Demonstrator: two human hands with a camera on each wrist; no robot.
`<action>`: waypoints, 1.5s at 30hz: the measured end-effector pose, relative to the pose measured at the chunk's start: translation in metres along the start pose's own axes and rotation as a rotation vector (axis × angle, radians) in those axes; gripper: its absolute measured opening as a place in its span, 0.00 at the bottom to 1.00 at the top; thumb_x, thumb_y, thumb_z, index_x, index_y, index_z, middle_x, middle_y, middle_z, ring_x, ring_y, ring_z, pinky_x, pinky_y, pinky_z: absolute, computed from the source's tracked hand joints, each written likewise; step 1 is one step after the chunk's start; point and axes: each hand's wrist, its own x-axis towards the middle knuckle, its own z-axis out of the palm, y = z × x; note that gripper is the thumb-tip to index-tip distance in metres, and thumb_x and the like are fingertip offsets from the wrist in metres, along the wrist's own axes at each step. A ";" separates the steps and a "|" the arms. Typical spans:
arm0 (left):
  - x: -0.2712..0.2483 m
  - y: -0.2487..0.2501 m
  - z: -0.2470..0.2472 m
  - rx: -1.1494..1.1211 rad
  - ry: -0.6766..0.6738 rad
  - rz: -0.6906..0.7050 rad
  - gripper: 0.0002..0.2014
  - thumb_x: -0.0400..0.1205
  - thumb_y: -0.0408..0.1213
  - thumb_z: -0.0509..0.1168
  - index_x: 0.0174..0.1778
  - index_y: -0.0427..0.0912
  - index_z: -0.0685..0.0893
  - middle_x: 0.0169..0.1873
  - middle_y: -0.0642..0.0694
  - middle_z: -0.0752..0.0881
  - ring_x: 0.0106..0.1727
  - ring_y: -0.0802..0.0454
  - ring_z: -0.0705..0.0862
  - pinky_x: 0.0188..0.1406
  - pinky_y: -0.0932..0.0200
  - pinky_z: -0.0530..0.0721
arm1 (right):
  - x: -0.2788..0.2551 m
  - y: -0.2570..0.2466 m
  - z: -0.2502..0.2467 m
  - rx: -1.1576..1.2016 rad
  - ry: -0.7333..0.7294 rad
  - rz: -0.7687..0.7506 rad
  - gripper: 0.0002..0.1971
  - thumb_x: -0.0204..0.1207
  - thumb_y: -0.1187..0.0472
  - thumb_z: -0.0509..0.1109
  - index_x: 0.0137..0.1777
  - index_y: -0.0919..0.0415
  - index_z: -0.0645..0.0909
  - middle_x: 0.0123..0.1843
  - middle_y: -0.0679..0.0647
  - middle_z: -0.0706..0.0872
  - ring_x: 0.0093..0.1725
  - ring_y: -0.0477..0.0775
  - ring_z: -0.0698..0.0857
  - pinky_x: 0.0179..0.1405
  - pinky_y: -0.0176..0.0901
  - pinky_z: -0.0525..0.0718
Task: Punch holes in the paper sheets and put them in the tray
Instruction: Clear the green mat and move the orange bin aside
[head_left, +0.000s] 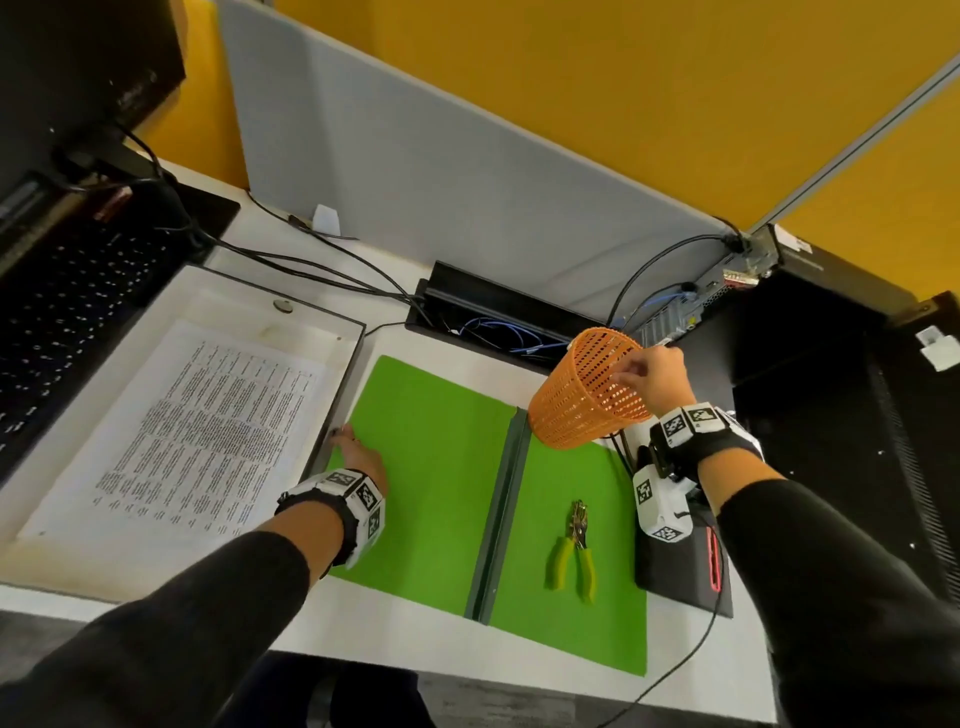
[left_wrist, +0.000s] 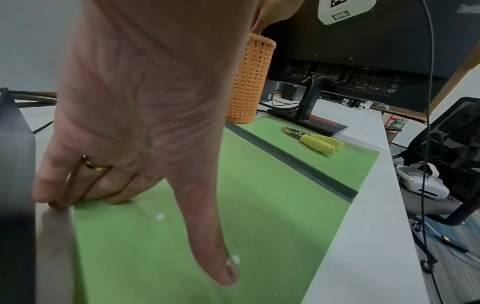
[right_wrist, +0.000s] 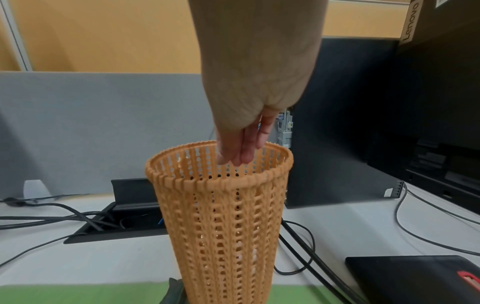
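Observation:
A white tray (head_left: 340, 387) with a dark rim stands at the left of the desk, and printed paper sheets (head_left: 208, 426) lie flat in it. The hole punch (head_left: 571, 545) (left_wrist: 311, 140), plier-shaped with yellow-green handles, lies free on the right half of a green mat (head_left: 441, 467) (left_wrist: 259, 205). My left hand (head_left: 363, 457) (left_wrist: 124, 195) rests its fingertips on the mat's left edge beside the tray, thumb stretched out, holding nothing. My right hand (head_left: 649, 374) (right_wrist: 239, 156) hangs over an orange mesh basket (head_left: 587, 395) (right_wrist: 223, 216), straight fingers dipping inside its rim.
Two small white paper dots (left_wrist: 160, 216) lie on the mat by my left thumb. A dark ridge (head_left: 498, 509) splits the mat. A keyboard (head_left: 62, 322) sits far left, a monitor base (head_left: 685, 566) and computer tower (head_left: 831, 364) at right, a cable slot (head_left: 493, 312) behind.

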 end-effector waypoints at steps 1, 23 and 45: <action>0.001 0.000 0.001 0.002 0.003 0.000 0.22 0.87 0.40 0.54 0.77 0.36 0.69 0.79 0.38 0.68 0.82 0.35 0.59 0.79 0.40 0.61 | 0.000 -0.001 0.000 -0.011 0.007 0.005 0.02 0.68 0.68 0.76 0.38 0.67 0.87 0.39 0.64 0.89 0.41 0.58 0.84 0.53 0.58 0.86; -0.019 -0.007 0.080 -0.509 0.405 0.082 0.57 0.71 0.49 0.75 0.81 0.22 0.45 0.81 0.26 0.49 0.84 0.34 0.49 0.85 0.49 0.50 | -0.075 -0.161 0.198 0.330 -0.303 -0.389 0.08 0.71 0.74 0.68 0.47 0.68 0.86 0.44 0.66 0.87 0.42 0.62 0.85 0.47 0.56 0.85; -0.028 0.025 0.116 -0.588 0.401 -0.039 0.43 0.81 0.37 0.65 0.80 0.20 0.44 0.81 0.25 0.41 0.84 0.34 0.47 0.81 0.51 0.64 | -0.106 -0.184 0.233 0.099 -0.322 -0.783 0.04 0.69 0.67 0.72 0.38 0.68 0.86 0.40 0.63 0.86 0.44 0.63 0.84 0.42 0.57 0.84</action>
